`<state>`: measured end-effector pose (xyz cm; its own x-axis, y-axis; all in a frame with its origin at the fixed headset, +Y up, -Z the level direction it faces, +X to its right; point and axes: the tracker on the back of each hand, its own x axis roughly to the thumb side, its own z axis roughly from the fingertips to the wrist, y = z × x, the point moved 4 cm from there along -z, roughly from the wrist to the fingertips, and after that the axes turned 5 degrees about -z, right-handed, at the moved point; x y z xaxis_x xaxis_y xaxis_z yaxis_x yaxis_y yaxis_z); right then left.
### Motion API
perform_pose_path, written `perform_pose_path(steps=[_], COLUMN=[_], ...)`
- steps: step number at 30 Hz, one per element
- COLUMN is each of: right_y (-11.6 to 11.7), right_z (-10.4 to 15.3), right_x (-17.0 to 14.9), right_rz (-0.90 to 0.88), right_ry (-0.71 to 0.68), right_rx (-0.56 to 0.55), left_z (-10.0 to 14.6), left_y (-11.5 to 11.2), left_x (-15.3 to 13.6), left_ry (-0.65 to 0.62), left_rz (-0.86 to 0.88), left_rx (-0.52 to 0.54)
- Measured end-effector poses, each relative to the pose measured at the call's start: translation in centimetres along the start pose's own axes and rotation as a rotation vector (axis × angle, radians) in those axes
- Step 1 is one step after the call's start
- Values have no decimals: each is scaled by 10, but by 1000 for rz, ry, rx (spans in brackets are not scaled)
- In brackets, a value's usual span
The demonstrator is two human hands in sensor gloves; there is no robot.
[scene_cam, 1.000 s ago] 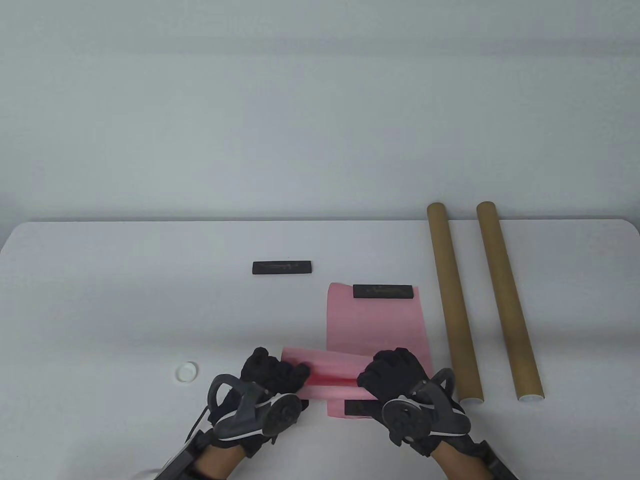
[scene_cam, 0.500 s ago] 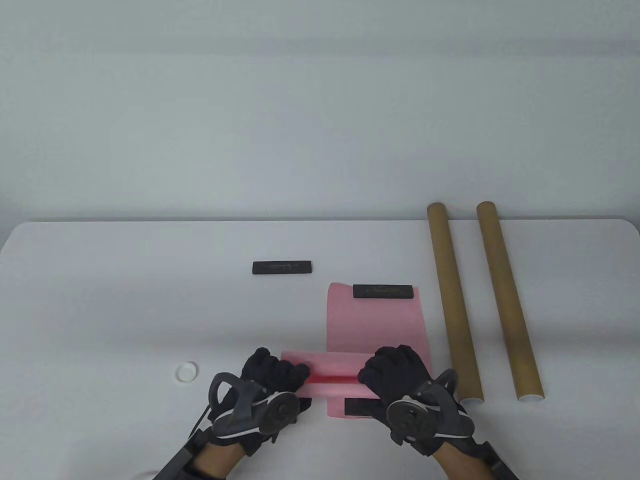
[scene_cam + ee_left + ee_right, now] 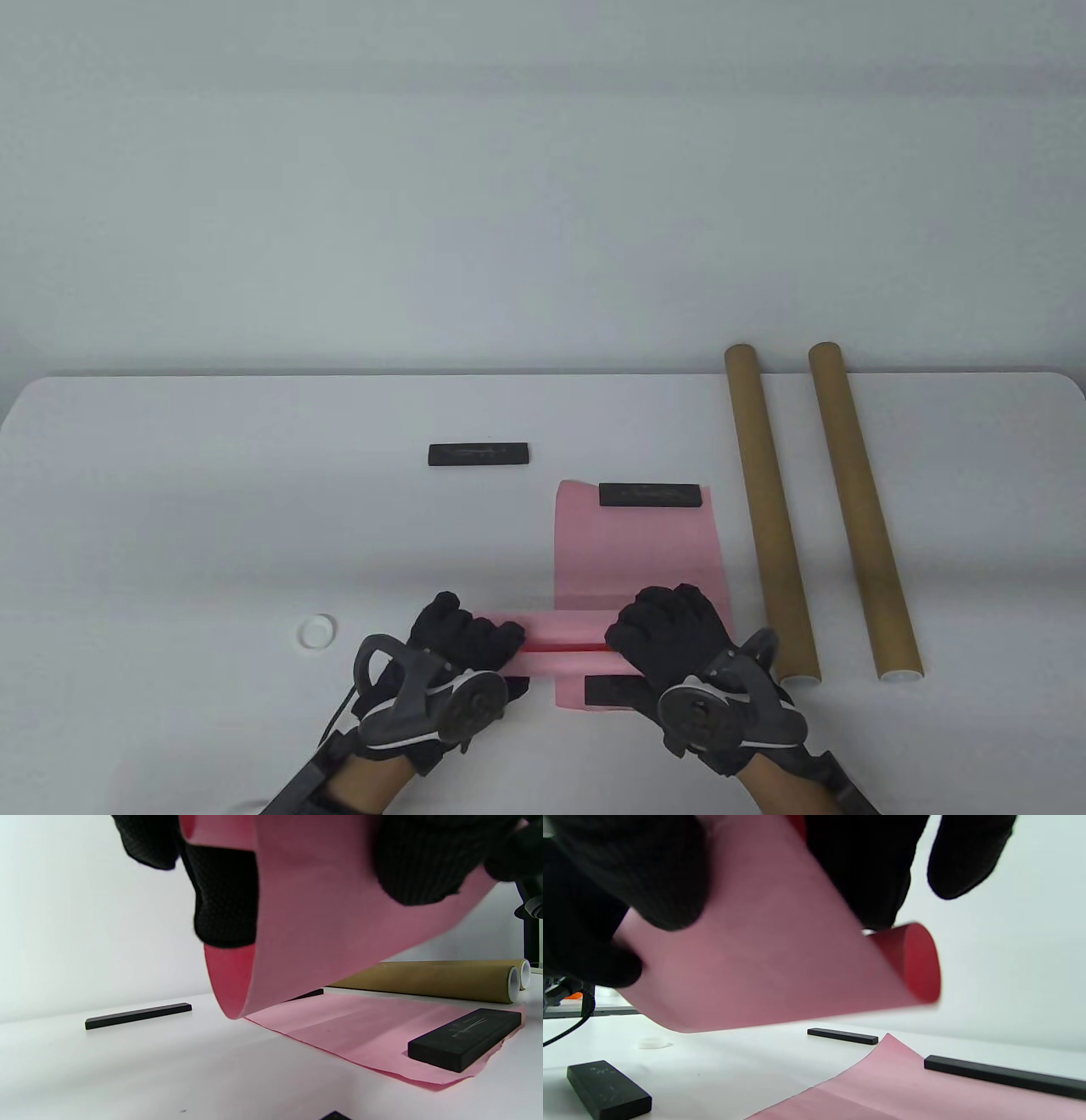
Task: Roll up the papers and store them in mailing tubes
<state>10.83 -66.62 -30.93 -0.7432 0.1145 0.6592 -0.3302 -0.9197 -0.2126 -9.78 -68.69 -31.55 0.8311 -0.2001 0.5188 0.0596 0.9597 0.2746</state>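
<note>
A: Status of the hands? Location of the paper?

B: Both gripping one pink sheet (image 3: 564, 632), curled into a loose roll and lifted off the tabletop (image 3: 212, 509) near its front edge. Left hand (image 3: 462, 641) wrapped round the roll's left end, right hand (image 3: 670, 632) round the right end. From the wrist views, fingers (image 3: 225, 895) pressed on the outside of the curl, open end (image 3: 912, 959) wide and slack. Second pink sheet (image 3: 636, 552) flat just beyond, pinned by a black weight bar (image 3: 652, 495) at its far edge and another (image 3: 611, 691) at the near edge.

A: Likely trouble from here?

B: Probably three things. Roll too wide for a tube mouth, since the curl looks loose. Edges spiralling out of line if one hand turns faster than the other, giving a cone instead of a cylinder. Springing open on any slackening of grip, thin paper being lively. Also a chance of creasing under hard fingertip pressure.

A: Containers, contents?

B: Two brown mailing tubes on the right, lying side by side, well apart from the hands: nearer tube (image 3: 768, 509), outer tube (image 3: 861, 509). Inside of either: cannot tell from these angles. White end on the outer one, cap or liner unclear. Small white cap (image 3: 316, 631) lying loose left of the hands, so one tube judged open. Third weight bar (image 3: 478, 454) lying alone further back.
</note>
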Motion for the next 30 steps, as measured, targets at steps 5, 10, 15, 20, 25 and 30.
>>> perform_pose_path(steps=[5, 10, 15, 20, 25, 30], right_y=[5, 0, 0, 1, 1, 1], right_z=[-1, 1, 0, 0, 2, 1], right_x=[-8, 3, 3, -6, 1, 3], right_rz=[-145, 30, 15, -104, 39, 25], right_ry=[20, -38, -15, 5, -24, -29], right_rx=[49, 14, -10, 23, 1, -10], left_z=[0, -2, 0, 0, -2, -2], left_y=[4, -3, -6, 5, -5, -9], left_x=[5, -3, -3, 1, -4, -4], left_ry=[-37, -6, 1, -11, -4, 3], left_rz=[-32, 68, 48, -23, 51, 31], left_rx=[32, -32, -42, 32, -32, -43])
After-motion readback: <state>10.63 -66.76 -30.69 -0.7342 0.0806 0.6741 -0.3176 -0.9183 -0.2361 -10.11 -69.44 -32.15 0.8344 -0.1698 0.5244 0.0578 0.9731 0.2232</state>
